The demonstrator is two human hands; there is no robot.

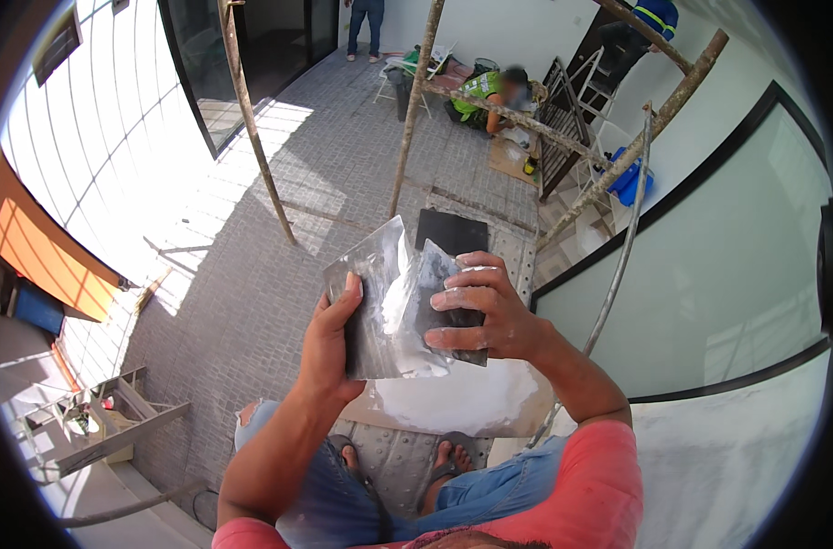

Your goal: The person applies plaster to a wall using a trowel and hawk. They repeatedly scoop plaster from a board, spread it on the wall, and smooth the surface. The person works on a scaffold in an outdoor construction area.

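My left hand (329, 343) grips a thin grey metal putty spreader (369, 320) by its left edge, thumb across its face. White putty (398, 297) lies in a thick streak down the middle of that sheet. With fingers spread over its back, my right hand (497, 306) holds a second, darker putty spreader (446, 320), tilted against the first one along the putty. White smears show on my right fingers. Below both tools lies a board (462, 393) coated with white material. A dark square sheet (453, 231) rests just beyond.
I stand on a raised metal plank (384, 457) among scaffold poles (405, 119), above grey paving (215, 320). A curved metal rod (618, 274) rises by the glass panel (709, 284) at right. One co-worker (482, 90) crouches ahead; another stands on a stepladder (599, 87). A third person (366, 23) stands farther back.
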